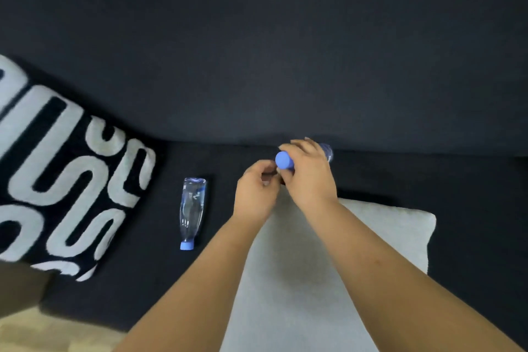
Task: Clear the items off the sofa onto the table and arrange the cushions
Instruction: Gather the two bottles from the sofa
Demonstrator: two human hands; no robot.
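Here, right hand [310, 173] gripping bottle [326, 150], cap [284, 160] camera-ward

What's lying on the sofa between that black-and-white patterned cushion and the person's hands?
In the head view, a clear bottle with a blue cap lies on the sofa seat between the patterned cushion and the left hand.

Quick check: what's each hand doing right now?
Left hand: loosely curled beside the bottle's cap, grip cannot be told.
Right hand: closed around a clear bottle with a blue cap.
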